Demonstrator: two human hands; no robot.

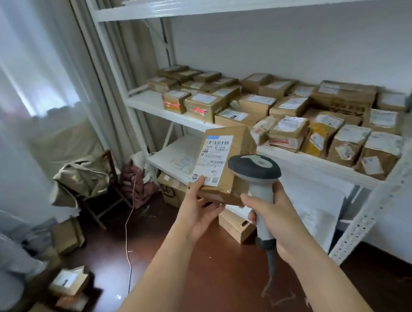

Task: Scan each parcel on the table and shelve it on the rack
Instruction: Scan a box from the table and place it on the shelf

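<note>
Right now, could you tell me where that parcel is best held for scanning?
Hold the parcel by its lower edge, from below on the left, as the left hand does. The label faces up toward the scanner, so fingers should stay off the barcodes.

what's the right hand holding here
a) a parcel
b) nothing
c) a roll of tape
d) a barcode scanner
d: the right hand grips the handle of the grey scanner, while the left hand holds the parcel with its label facing up.
</note>
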